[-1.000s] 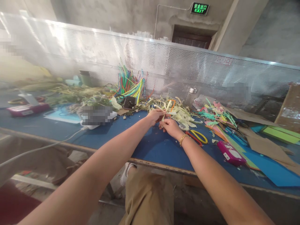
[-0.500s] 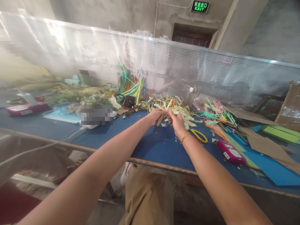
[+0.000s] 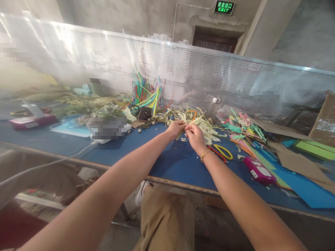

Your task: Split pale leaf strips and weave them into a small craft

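Observation:
My left hand [image 3: 176, 129] is closed on a small bundle of pale leaf strips [image 3: 183, 118] over the blue table. Against its fingertips, my right hand [image 3: 195, 135], with a gold bracelet at the wrist, pinches the same strips. The fine detail between the fingers is too small to tell. Behind both hands lies a heap of pale green strips [image 3: 209, 131], with an orange stem [image 3: 194, 114] standing up from it. Scissors with yellow handles [image 3: 223, 152] rest just right of my right wrist.
At the right are a magenta box [image 3: 259, 170], blue sheets [image 3: 305, 186] and brown cardboard [image 3: 300, 164]. Coloured stems [image 3: 146, 92] stand behind, near a bottle [image 3: 214, 107]. A white cable [image 3: 52, 162] crosses the table's left front edge. A perforated screen [image 3: 178, 69] runs along the back.
My right hand has turned and its fingers have come closer to my left fingertips. The strips between the hands have changed their angle. More of the red handle by the yellow one now shows.

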{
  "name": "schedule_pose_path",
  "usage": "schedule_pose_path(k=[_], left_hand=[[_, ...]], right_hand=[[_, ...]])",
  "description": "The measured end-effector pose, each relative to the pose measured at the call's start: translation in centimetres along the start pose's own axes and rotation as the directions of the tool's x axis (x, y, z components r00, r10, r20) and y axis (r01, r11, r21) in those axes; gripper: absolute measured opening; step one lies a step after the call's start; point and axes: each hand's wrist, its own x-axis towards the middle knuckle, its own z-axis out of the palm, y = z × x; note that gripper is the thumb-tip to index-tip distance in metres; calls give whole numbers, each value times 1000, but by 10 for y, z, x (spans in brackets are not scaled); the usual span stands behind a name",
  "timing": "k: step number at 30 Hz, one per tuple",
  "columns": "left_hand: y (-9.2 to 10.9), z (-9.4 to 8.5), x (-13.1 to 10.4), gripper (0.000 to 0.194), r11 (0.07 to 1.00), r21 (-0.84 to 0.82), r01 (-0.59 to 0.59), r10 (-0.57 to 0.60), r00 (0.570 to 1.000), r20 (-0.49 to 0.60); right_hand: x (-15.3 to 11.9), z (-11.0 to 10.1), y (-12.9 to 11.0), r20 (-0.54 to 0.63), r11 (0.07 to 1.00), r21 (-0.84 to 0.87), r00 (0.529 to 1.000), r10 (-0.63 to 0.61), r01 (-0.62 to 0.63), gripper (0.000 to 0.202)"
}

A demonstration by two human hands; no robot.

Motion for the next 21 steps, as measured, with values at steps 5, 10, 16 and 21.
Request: schedule_pose_path(k=[5,10,16,21], left_hand=[[-2,-2,4,29,1000,5,-8,9,995,-99],[-3,-2,7,29,999,36,-26,31,991,-129],[-5,-7,9,28,991,131,-41,57,991,-123],[-4,-13,9,35,989,132,-73,69,997,31]], right_hand=[[-2,1,-4,25,998,-47,999,-44,45,8],[-2,3,-3,30,996,-69,998,-48,50,9],[-4,2,-7,52,995,-73,996,-66,70,12],[-5,0,-14,77,1000,10,997,-3,2,22]])
